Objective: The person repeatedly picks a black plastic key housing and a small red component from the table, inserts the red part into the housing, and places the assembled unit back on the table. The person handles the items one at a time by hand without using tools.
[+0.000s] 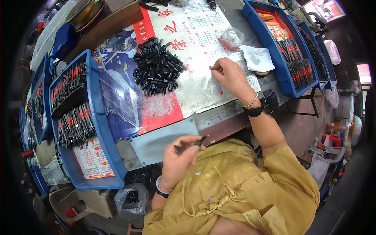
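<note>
My left hand is closed around a few small black plastic pieces, held just past the table's front edge, near my body. One piece sticks out between thumb and forefinger. Over the printed sheet on the table, my right hand pinches a tiny red piece at its fingertips. Left of it lies a heap of small black plastic pieces, rounded and elongated. Beyond the right hand, a clear plastic bag or cup sits beside loose red bits.
Blue trays with slim black-and-red parts stand at left and right. A white cloth or paper lies near my right wrist. A pale board covers the front edge. A clear bag hangs below at left.
</note>
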Tool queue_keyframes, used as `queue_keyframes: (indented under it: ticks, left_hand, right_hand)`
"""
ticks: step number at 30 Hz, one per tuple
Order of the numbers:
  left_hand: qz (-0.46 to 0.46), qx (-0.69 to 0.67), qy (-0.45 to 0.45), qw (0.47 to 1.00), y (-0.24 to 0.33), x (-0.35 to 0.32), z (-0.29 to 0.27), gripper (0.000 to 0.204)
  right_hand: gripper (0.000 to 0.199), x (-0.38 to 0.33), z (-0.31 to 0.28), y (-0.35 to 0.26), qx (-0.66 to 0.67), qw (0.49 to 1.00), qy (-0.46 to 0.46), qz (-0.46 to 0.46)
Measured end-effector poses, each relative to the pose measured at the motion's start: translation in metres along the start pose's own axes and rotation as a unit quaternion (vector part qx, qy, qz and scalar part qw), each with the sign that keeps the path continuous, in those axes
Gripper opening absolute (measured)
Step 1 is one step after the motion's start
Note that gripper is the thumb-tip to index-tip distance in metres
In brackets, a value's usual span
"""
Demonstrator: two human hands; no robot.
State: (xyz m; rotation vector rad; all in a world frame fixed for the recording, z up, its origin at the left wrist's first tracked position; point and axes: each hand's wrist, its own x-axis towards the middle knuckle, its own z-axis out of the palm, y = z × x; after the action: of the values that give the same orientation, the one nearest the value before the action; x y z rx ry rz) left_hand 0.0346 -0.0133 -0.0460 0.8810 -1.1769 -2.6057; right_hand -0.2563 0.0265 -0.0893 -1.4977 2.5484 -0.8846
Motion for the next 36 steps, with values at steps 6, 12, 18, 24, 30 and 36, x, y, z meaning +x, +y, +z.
queue_keyframes:
  ticks: [6, 12, 18, 24, 30, 36]
  left_hand:
    - [0.017, -0.013, 0.031, 0.999, 0.001, 0.002, 0.002, 0.023]
    - [0.012, -0.018, 0.009, 1.0, 0.002, 0.008, 0.004, 0.022]
    - [0.018, -0.03, 0.006, 0.999, 0.003, 0.007, 0.005, 0.027]
    - [0.062, 0.025, 0.052, 0.996, 0.0, 0.008, 0.013, 0.024]
    - [0.108, 0.09, 0.092, 0.986, 0.003, 0.001, 0.016, 0.02]
    - [0.123, 0.116, 0.094, 0.981, 0.001, -0.007, 0.014, 0.018]
  right_hand:
    - [0.013, 0.001, -0.011, 0.003, 0.11, 0.987, -0.079, 0.087]
    - [0.015, 0.0, -0.012, 0.009, 0.327, 0.929, -0.079, 0.152]
    - [0.012, -0.011, -0.034, -0.017, 0.363, 0.917, -0.095, 0.136]
    - [0.009, -0.063, -0.032, -0.081, 0.49, 0.833, -0.225, 0.124]
    - [0.009, -0.072, -0.033, -0.102, 0.595, 0.733, -0.236, 0.23]
    - [0.011, -0.076, -0.036, -0.109, 0.596, 0.728, -0.241, 0.237]
